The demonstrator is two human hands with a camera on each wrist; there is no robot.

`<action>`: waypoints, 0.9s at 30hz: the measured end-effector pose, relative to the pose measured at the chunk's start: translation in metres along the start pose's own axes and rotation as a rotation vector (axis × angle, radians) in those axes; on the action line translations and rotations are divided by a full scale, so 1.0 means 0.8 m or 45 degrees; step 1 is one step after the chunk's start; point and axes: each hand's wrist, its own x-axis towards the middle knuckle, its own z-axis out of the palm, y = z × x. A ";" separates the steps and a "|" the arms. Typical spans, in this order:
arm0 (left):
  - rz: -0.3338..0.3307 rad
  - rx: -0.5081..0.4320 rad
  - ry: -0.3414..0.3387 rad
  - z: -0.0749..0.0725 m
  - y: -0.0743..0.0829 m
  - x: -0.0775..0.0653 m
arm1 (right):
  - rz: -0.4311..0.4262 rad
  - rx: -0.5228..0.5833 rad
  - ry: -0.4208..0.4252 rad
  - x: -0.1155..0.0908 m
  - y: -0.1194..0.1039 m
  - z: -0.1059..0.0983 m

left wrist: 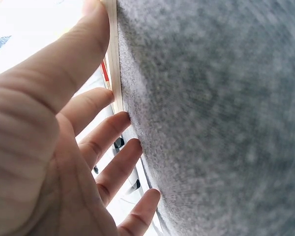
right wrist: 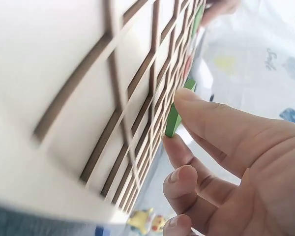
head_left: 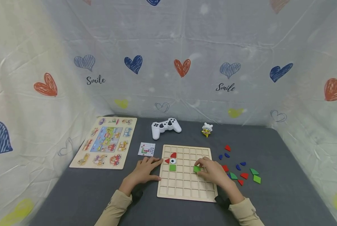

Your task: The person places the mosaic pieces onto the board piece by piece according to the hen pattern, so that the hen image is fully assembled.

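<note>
A wooden grid board (head_left: pixel 182 183) lies on the dark table. My left hand (head_left: pixel 146 169) rests at its left edge, thumb and fingertips touching the side, fingers spread. Over the board's right half, my right hand (head_left: pixel 212 171) pinches a green square tile (right wrist: pixel 174 120) between thumb and finger; in the right wrist view the tile is tilted at the grid surface. On the board's upper left sit a red quarter-round tile (head_left: pixel 173 155), a red triangle tile (head_left: pixel 167 161), a white tile with an eye (head_left: pixel 172 161) and another green square tile (head_left: pixel 172 167).
Loose red, blue and green tiles (head_left: pixel 244 176) lie right of the board. A small pattern card (head_left: pixel 147 149) is at its upper left. Further back are a white game controller (head_left: pixel 166 126) and a small figurine (head_left: pixel 206 129). A wooden picture puzzle (head_left: pixel 83 150) lies far left.
</note>
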 end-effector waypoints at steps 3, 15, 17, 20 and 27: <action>-0.001 -0.004 0.001 0.000 0.000 0.000 | -0.017 0.015 0.000 0.003 -0.008 0.005; 0.008 0.003 0.000 0.000 -0.001 0.000 | -0.087 -0.028 -0.047 0.019 -0.039 0.018; 0.003 0.008 0.001 -0.001 -0.001 0.000 | -0.108 -0.030 -0.055 0.022 -0.045 0.019; -0.001 0.012 0.003 -0.001 0.000 -0.001 | -0.137 -0.020 -0.054 0.025 -0.052 0.022; 0.008 0.006 0.005 -0.003 0.002 -0.001 | -0.164 -0.032 -0.064 0.032 -0.064 0.031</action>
